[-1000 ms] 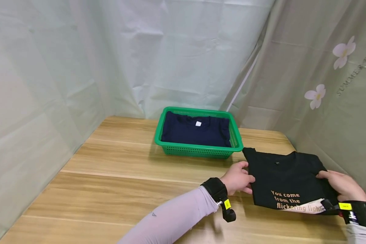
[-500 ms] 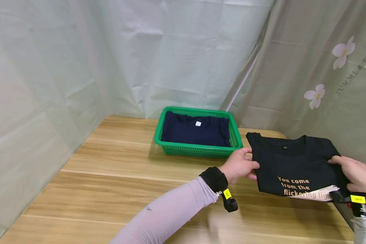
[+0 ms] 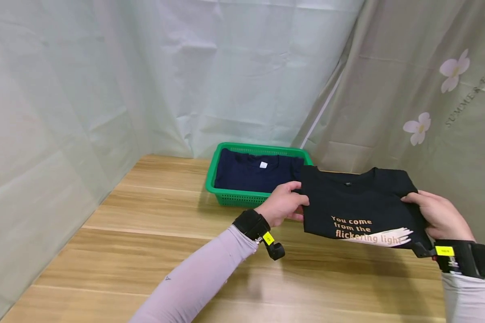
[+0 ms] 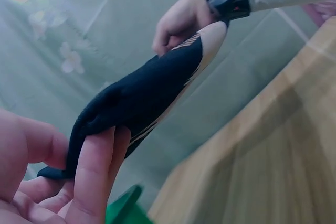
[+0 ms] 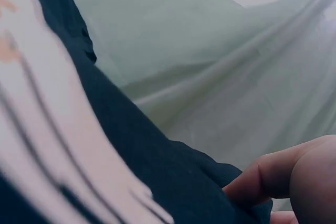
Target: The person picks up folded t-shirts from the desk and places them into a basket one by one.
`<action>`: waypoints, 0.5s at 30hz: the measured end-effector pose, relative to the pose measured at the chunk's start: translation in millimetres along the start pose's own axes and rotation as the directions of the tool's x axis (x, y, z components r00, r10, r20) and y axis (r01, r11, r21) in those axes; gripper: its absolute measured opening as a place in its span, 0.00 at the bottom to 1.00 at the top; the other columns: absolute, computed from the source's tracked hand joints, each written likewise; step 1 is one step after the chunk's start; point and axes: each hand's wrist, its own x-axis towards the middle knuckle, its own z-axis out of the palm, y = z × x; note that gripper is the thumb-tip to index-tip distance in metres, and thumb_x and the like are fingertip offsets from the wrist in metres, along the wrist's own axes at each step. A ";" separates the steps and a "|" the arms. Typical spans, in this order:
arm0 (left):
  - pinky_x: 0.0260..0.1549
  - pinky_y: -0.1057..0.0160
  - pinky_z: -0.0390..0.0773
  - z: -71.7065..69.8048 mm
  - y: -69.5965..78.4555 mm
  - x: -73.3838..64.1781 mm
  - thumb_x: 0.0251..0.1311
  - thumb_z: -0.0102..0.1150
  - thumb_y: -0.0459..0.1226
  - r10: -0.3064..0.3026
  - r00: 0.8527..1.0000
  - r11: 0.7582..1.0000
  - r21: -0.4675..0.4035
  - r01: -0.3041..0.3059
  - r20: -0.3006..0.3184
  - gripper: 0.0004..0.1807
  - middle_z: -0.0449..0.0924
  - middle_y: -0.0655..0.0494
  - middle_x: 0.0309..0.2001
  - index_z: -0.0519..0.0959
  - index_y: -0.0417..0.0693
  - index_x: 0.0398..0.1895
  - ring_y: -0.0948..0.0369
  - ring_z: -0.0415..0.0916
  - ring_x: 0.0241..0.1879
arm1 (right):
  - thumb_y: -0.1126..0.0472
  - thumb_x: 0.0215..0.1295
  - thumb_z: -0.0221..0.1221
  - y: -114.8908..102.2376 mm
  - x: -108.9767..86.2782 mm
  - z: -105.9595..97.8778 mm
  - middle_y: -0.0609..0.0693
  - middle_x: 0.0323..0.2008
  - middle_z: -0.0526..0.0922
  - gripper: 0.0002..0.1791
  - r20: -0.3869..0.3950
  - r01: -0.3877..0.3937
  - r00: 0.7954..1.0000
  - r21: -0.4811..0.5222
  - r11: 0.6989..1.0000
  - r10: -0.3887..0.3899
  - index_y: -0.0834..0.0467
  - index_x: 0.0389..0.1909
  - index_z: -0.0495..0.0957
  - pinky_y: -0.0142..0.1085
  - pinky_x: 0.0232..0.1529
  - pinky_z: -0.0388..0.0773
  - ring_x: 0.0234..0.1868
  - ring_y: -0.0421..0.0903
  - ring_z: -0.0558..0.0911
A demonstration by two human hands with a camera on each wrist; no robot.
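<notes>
A folded black T-shirt (image 3: 355, 202) with printed lettering and a pale brush stroke hangs above the table between both hands. My left hand (image 3: 282, 204) pinches its left edge, thumb in front and fingers behind. At the opposite edge my right hand (image 3: 444, 215) grips the cloth, thumb on the front face. In the left wrist view the T-shirt (image 4: 136, 93) shows edge-on, in layers, clear of the wooden surface. The right wrist view has the print close up, with fingers (image 5: 262, 177) at the cloth's edge. The shirt's upper left corner overlaps the green basket (image 3: 242, 197) in the head view.
Inside the basket lies a folded navy shirt (image 3: 246, 172) with a white label. The basket stands at the back of the wooden table (image 3: 145, 251). Pale curtains (image 3: 242, 72) close off the back and both sides, the right one printed with flowers.
Both hands have raised the black T-shirt off the table at the right, then carried it left toward the basket. The basket and navy shirt have stayed in place.
</notes>
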 end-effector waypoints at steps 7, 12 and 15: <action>0.20 0.62 0.83 -29.2 8.9 -7.4 0.59 0.57 0.26 0.011 1.000 0.996 0.094 -0.009 -0.029 0.38 0.76 0.50 0.37 0.59 0.43 0.74 0.59 0.74 0.25 | 0.57 0.74 0.57 -10.0 1.2 25.4 0.34 0.33 0.80 0.21 0.081 0.019 0.996 0.067 0.998 -0.025 0.60 0.63 0.70 0.34 0.32 0.84 0.34 0.41 0.82; 0.19 0.62 0.81 -49.1 8.0 -14.8 0.59 0.57 0.28 0.017 0.999 0.993 0.119 -0.012 -0.042 0.38 0.74 0.51 0.35 0.59 0.44 0.74 0.60 0.71 0.24 | 0.54 0.76 0.54 -14.6 2.7 44.7 0.44 0.48 0.77 0.41 0.099 0.059 0.993 -0.023 0.998 -0.056 0.71 0.75 0.43 0.32 0.37 0.83 0.39 0.37 0.81; 0.19 0.63 0.80 -60.9 7.6 -19.8 0.58 0.57 0.28 0.024 0.998 0.992 0.126 -0.018 -0.052 0.38 0.73 0.51 0.34 0.59 0.44 0.74 0.60 0.70 0.25 | 0.53 0.76 0.54 -18.6 1.4 55.7 0.51 0.54 0.73 0.40 0.100 0.080 0.992 -0.043 0.996 -0.076 0.71 0.75 0.46 0.31 0.38 0.82 0.41 0.37 0.81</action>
